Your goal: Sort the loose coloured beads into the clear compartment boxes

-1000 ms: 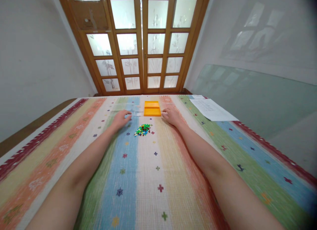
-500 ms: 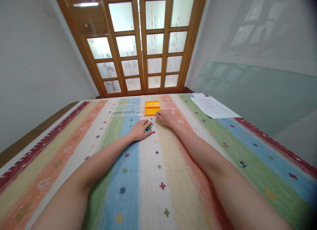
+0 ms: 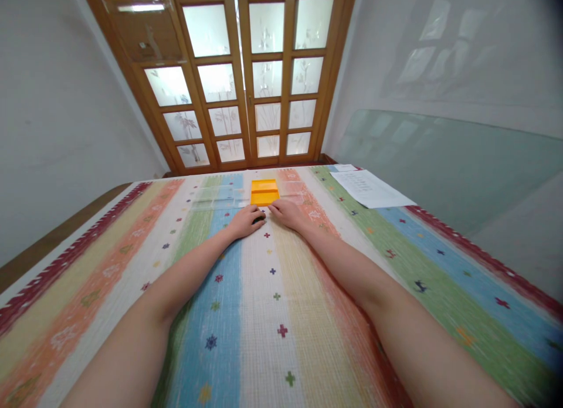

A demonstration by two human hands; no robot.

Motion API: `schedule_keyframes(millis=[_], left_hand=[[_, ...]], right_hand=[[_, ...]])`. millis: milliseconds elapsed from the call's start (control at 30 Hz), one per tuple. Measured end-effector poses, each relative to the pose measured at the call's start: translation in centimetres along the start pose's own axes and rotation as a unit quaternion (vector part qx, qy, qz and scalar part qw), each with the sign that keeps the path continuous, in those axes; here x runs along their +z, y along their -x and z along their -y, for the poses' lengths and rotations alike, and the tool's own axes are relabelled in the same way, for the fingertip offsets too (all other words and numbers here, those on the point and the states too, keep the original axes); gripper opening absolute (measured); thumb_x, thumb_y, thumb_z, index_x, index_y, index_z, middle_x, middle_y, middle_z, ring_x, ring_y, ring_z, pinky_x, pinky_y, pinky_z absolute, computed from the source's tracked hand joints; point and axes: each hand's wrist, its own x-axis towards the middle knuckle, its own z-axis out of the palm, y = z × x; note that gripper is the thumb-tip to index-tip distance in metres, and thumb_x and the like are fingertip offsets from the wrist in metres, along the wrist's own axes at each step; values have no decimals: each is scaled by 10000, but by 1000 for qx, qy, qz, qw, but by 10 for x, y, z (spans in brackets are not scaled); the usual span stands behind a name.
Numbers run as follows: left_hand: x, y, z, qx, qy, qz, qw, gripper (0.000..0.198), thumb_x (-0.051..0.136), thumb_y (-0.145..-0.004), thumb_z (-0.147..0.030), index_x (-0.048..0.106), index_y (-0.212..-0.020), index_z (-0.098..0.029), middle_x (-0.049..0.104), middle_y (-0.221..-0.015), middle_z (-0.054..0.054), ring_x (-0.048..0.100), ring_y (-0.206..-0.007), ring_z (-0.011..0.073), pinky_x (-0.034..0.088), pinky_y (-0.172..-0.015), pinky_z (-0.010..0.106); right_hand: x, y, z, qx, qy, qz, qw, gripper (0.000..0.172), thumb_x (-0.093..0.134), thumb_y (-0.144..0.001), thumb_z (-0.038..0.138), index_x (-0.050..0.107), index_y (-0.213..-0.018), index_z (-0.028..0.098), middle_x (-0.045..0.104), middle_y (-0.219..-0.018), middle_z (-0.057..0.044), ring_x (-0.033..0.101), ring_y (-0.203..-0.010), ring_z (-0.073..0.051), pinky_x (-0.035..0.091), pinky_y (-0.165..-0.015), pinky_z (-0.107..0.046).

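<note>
One sheet of paper (image 3: 372, 189) carried the only visible writing: a few short rows, too small to read from your head cam. It lay toward the far right of your cloth-covered desk (image 3: 259, 314), with a second white sheet (image 3: 344, 167) at its far end, too small there to make out.

Box (image 3: 265, 199) was plain orange-yellow, glossy, shallow, with two sections, one behind the other, split by a ridge running crosswise. It sat near the far edge of the desk, straight ahead of you, just beyond both hands.

Your left hand (image 3: 247, 221) was palm down, cupped, just short of the box's near left corner. Thumb and fingers were apart, with a small dark patch between them, too hidden to identify; couldn't tell if that grip held anything.

Your right hand (image 3: 287, 213) had its fingers bunched together at the box's near right corner. Couldn't tell if that grip was clamped on anything, or if the fingertips touched the box wall. Your hands were close together, a narrow gap between them. Desk cover was striped, dotted with little crosses and snowflakes.
</note>
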Motion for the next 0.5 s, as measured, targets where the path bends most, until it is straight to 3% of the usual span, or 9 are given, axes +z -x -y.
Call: schedule_keyframes(millis=[200,367,500], left_hand=[[-7,12,9,-24,-22,6,999,402,502,-1054,-429,653,-1381,-251,648,-1342,109,586,-1257,271,451,-1118,444],[-10,34,13,-40,-37,45,997,550,484,-1055,-494,525,-1537,-233,501,-1597,128,449,-1481,304,329,-1248,476],[-11,46,20,-63,-39,58,996,610,462,-1057,-510,449,-1594,-220,430,-1656,145,409,-1524,314,308,-1266,505]], right_hand=[[-2,1,1,-28,8,34,999,323,508,-1092,335,770,-998,171,761,-1014,-93,627,-912,-197,375,-787,-287],[-8,3,8,-53,5,53,997,326,509,-1099,361,777,-1072,177,745,-1037,-101,633,-979,-207,404,-850,-294],[-8,4,19,-64,9,67,996,310,549,-1083,387,771,-1162,185,729,-1089,-114,636,-1035,-226,424,-885,-311]])
